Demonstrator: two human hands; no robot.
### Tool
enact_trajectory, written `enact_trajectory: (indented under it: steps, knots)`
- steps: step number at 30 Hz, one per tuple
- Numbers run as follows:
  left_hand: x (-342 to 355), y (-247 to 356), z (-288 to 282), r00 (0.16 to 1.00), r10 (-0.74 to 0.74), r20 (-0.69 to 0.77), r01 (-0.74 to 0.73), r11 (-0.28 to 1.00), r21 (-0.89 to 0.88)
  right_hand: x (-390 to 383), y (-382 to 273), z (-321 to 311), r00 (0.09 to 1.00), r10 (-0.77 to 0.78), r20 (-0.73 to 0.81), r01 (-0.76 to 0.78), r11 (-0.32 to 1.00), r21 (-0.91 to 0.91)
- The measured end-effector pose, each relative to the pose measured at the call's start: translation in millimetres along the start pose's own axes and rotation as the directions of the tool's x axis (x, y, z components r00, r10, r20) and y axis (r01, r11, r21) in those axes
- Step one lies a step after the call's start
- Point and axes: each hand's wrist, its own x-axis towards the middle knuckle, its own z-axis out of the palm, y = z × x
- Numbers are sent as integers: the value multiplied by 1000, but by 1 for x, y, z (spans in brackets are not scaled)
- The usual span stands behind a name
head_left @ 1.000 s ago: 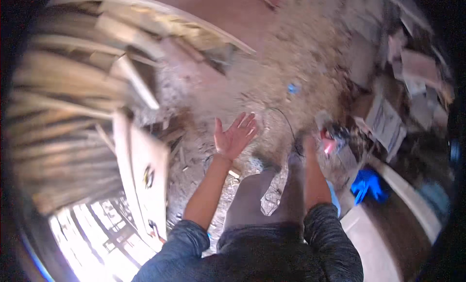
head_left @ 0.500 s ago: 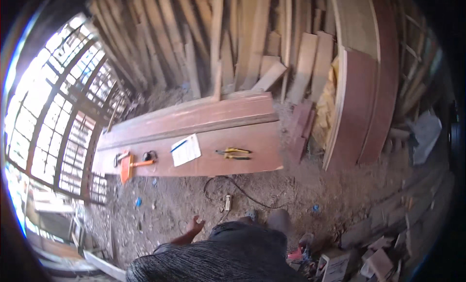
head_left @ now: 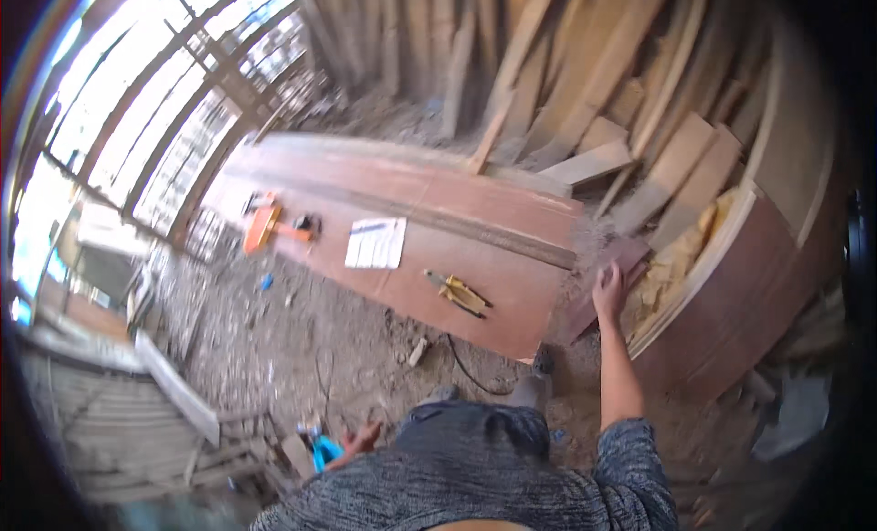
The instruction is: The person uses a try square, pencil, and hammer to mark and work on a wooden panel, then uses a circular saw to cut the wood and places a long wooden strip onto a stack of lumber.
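Note:
A large reddish-brown board (head_left: 512, 257) lies flat across the sawdust floor. My right hand (head_left: 608, 291) reaches forward past its right end, fingers spread, over a small dark board piece (head_left: 610, 268). It holds nothing. My left hand (head_left: 362, 437) hangs low beside my body, fingers loosely apart, holding nothing. On the board rest a white sheet of paper (head_left: 375, 242), yellow-handled pliers (head_left: 459, 294) and an orange hand tool (head_left: 262, 227).
Planks (head_left: 548, 84) lean stacked against the far wall. A curved brown panel (head_left: 731, 294) stands at the right with yellow foam (head_left: 681, 257) behind it. A black cable (head_left: 470, 371) runs over the dirt floor. Barred windows (head_left: 137, 120) fill the left.
The view has swung further across the workshop, bringing the board closer. My right hand has come up and reached toward the board's right end; my left hand has dropped by my side.

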Motion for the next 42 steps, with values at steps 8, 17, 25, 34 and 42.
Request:
enact_trajectory:
  steps: [8,17,25,34,42]
  knots:
    - [-100,79,194,863,195,-466,-304,937,-172,203,-81,129,802,-453,389,452,886,101]
    - [-264,-26,378,970,-232,-71,129,740,-660,248,-98,184,557,-236,796,434,900,-36]
    - [-289,-22,461,903,-347,-251,44,658,-752,251,-108,172,499,-366,786,575,818,16]
    - [-262,13,464,847,-216,-485,-244,654,-717,245,-113,149,473,-641,605,775,629,60]
    - [-251,20,471,775,-399,-490,-22,757,-653,273,-125,133,424,-645,636,840,542,-10]
